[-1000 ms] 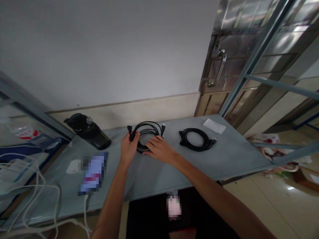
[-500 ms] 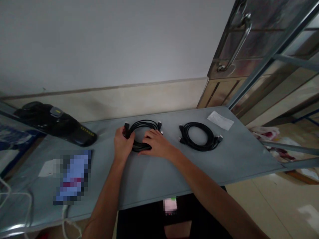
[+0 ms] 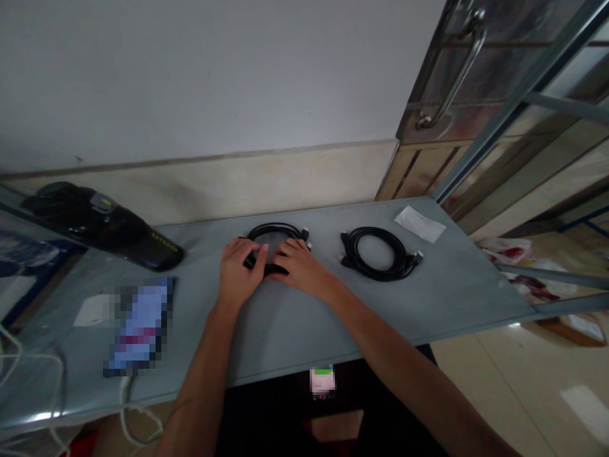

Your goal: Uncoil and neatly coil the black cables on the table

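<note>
A black cable [image 3: 272, 228] lies coiled on the grey table, with its light-tipped plugs showing at the coil's right side. My left hand [image 3: 239, 270] is closed around the near left part of this coil, thumb on top. With curled fingers, my right hand [image 3: 301, 265] grips the near right part; both hands cover much of the loop. A second coiled black cable [image 3: 378, 254] rests to the right, apart from my hands, with plugs on either side of it.
A black cylindrical device [image 3: 104, 225] lies at the back left. Near it are a blurred-out phone-like object [image 3: 143, 324], a white paper [image 3: 92, 310] and white cords [image 3: 61, 381]. Another white slip [image 3: 420, 224] lies back right. A metal frame post [image 3: 504, 105] rises beyond it.
My left hand has shifted from the coil's left end towards its near side, covering the plug there. My right hand stays on the coil. The view has tilted slightly.
</note>
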A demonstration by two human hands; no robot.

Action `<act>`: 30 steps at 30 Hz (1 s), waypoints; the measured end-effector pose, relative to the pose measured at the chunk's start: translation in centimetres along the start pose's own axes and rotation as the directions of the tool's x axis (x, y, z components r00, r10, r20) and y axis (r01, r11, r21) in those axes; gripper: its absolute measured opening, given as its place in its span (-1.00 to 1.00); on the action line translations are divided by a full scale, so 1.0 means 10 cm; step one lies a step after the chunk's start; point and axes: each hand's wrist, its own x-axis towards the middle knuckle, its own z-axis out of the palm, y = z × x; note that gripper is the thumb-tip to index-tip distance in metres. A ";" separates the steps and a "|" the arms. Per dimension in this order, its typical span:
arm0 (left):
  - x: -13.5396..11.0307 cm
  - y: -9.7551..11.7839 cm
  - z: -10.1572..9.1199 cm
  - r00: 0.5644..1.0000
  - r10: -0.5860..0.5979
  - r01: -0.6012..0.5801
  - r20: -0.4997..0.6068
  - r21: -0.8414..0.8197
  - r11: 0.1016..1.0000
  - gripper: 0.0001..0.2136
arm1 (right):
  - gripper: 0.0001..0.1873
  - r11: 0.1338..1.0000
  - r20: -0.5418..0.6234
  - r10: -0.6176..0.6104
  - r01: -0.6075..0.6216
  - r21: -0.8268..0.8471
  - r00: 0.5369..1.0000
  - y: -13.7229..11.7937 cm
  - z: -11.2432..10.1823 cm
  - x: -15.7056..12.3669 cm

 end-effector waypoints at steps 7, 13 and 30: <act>-0.02 -0.04 0.11 0.982 -0.022 0.021 0.188 0.004 1.000 -0.58 | -0.68 0.993 -0.055 0.058 -0.052 0.104 0.997 0.02 -0.07 -0.02; 0.00 -0.03 0.07 0.981 -0.089 0.093 0.172 -0.017 0.995 -0.54 | -0.75 0.973 -0.157 0.088 -0.051 0.227 0.984 -0.05 -0.17 -0.06; -0.02 0.15 -0.12 0.921 -0.242 0.215 -0.304 -0.119 0.969 -0.70 | -0.57 0.918 -0.298 0.355 -0.391 -0.069 0.886 0.58 -0.96 -1.94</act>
